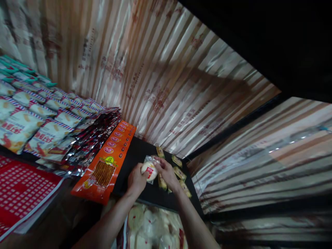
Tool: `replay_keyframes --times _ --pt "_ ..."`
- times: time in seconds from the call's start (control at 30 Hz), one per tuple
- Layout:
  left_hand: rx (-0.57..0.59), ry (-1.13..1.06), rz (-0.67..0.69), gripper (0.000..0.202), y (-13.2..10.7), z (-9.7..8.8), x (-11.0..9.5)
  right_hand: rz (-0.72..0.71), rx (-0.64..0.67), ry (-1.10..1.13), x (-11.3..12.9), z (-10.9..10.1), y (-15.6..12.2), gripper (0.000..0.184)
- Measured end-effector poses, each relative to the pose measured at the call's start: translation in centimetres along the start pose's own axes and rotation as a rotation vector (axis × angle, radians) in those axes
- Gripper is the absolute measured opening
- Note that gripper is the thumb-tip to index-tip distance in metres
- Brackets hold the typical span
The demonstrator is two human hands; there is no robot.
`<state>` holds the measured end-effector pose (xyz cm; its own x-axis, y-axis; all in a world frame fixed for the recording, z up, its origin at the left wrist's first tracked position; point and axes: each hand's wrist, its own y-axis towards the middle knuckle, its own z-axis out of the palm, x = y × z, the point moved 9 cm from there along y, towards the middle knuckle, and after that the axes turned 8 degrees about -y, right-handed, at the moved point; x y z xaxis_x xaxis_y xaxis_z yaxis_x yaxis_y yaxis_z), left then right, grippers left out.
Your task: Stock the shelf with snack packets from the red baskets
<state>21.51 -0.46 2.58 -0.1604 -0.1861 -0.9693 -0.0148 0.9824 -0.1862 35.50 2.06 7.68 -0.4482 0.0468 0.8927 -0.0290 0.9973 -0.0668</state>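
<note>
Buns (149, 221) remain below, packs (179, 173) already lie on the desk (138, 150), and I hold one bun (151, 169) clamped by left fingers (145, 174) and right fingers (160, 164).

Thumb and fingers of the left hand (137, 178) and right hand (167, 173) partly cover a round white packet (150, 171), its red lettering too small for us to read. The right forearm (194, 218) hides some pale packets (149, 221), cropped below; print on the sheeting (155, 97) blurs beyond our reading.
</note>
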Motion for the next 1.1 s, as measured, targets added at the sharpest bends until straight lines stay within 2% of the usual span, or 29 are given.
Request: replay_keyframes --times 0.13,0.3,0.33,0.43,0.5,0.63,0.77,0.87,0.97,1.1 --pt "-0.173 -0.038 0.028 0.027 0.6 -1.2 -1.0 0.12 -0.128 0.196 -2.8 0.1 -0.3 0.048" --pt "-0.178 -0.072 0.045 0.032 2.0 0.7 -1.3 0.089 -0.17 0.148 -4.5 -0.1 0.2 0.043" --pt "-0.2 -0.074 0.066 0.035 2.3 1.0 -1.4 0.074 -0.19 0.132 -4.6 -0.4 0.6 0.041" --pt "-0.38 -0.044 0.179 0.045 2.6 1.1 -2.4 0.024 -0.232 0.055 -4.6 -1.3 2.9 0.037" --pt "-0.452 -0.015 0.237 0.047 2.9 1.6 -3.0 0.008 -0.247 0.012 -4.6 -1.5 4.9 0.035" --pt "-0.404 0.044 0.234 0.043 4.9 3.5 -2.8 -0.046 -0.264 -0.093 -4.7 -1.2 9.4 0.03" --pt "-0.398 0.067 0.195 0.043 7.7 3.6 -1.9 -0.057 -0.286 -0.246 -5.1 -0.4 13.6 0.028" --pt "-0.322 0.026 0.164 0.043 10.4 3.9 -0.8 -0.056 -0.302 -0.277 -5.5 0.2 16.4 0.025" --pt "-0.26 -0.011 0.13 0.042 12.6 4.2 0.4 -0.035 -0.333 -0.32 -6.0 0.7 18.7 0.021" --pt "-0.252 -0.112 0.089 0.042 14.0 4.3 1.3 0.005 -0.37 -0.38 -6.7 1.2 20.6 0.02"
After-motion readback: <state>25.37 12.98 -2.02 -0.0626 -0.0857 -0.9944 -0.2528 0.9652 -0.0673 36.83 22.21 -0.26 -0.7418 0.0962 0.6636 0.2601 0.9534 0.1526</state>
